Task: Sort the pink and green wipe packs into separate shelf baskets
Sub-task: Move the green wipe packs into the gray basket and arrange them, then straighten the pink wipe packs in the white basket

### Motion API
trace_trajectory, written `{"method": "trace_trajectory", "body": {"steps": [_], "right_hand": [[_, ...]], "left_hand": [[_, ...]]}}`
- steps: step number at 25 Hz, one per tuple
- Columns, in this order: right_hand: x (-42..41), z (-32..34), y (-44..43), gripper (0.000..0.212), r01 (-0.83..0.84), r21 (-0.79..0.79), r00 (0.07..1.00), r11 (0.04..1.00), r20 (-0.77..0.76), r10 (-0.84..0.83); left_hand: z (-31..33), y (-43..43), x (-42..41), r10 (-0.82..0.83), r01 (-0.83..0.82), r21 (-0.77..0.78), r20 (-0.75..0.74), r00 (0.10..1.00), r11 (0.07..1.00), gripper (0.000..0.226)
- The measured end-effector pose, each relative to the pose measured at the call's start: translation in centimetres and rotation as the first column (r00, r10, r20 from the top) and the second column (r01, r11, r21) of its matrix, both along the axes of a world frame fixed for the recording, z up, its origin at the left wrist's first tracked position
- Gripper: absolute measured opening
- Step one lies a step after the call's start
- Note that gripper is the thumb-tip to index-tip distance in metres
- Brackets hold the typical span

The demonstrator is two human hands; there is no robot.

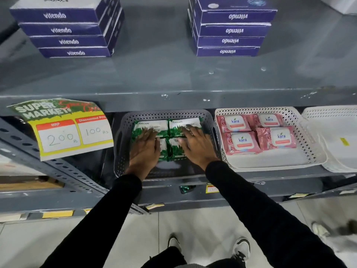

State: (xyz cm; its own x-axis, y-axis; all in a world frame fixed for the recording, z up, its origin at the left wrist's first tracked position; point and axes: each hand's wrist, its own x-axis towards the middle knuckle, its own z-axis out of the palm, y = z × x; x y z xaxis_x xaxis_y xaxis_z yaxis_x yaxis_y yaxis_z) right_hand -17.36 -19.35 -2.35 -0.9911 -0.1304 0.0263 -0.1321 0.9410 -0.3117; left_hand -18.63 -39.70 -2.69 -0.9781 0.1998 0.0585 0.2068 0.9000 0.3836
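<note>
Green packs (166, 132) under hands (170, 146); grey basket (123, 120) front free.

Grey metal shelving (173, 82) fills the view, its perforated upright (58, 167) slanting at the left. Two stacks of purple boxes (67, 29) sit on the upper shelf. Below lies pale tiled floor (193, 225).

dim, even light | soft blur | wide-angle bending at edges
</note>
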Motion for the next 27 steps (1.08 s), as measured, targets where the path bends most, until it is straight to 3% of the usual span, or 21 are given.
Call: {"method": "trace_trajectory", "body": {"steps": [4,8,14,17,19,21,23,27], "right_hand": [[-2.7,-1.8,-1.0,0.064,0.057,-0.033,0.996,0.998,0.073,-0.055],[-3.1,-4.5,-1.3,0.065,0.069,0.013,0.997,0.998,-0.039,-0.068],[-3.0,-4.7,-1.5,0.066,0.083,-0.023,0.994,0.996,-0.068,-0.084],[-3.7,-3.0,-0.6,0.068,0.032,-0.058,0.996,0.998,0.083,-0.028],[-3.7,-0.9,1.1,0.067,0.018,-0.142,0.998,0.99,0.068,-0.008],[-3.2,1.4,3.4,0.053,0.033,-0.156,0.99,0.987,-0.134,-0.054],[-2.4,2.9,7.4,0.04,0.075,-0.167,0.961,0.983,-0.252,-0.116],[-0.4,4.0,17.9,0.038,0.207,-0.133,0.959,0.969,-0.167,-0.227]], "left_hand": [[-1.8,0.6,-3.3,-0.078,0.079,-0.079,0.005,0.997,0.994,0.058],[-3.7,0.7,-3.7,-0.114,0.114,-0.212,0.009,0.993,0.971,0.062],[-4.2,0.8,-3.9,-0.119,0.116,-0.233,0.001,0.993,0.966,0.064],[-3.0,1.0,-4.3,-0.113,0.125,-0.124,0.093,0.989,0.984,0.066],[-1.2,2.3,-3.7,-0.078,0.073,0.041,0.125,0.989,0.996,0.064],[0.6,5.0,-2.7,-0.027,0.023,0.157,0.022,0.999,0.987,0.059],[2.2,9.3,-1.9,-0.049,0.072,0.204,-0.117,0.992,0.976,0.053],[3.1,18.5,-0.6,-0.196,0.242,0.228,-0.207,0.958,0.943,0.05]]}}
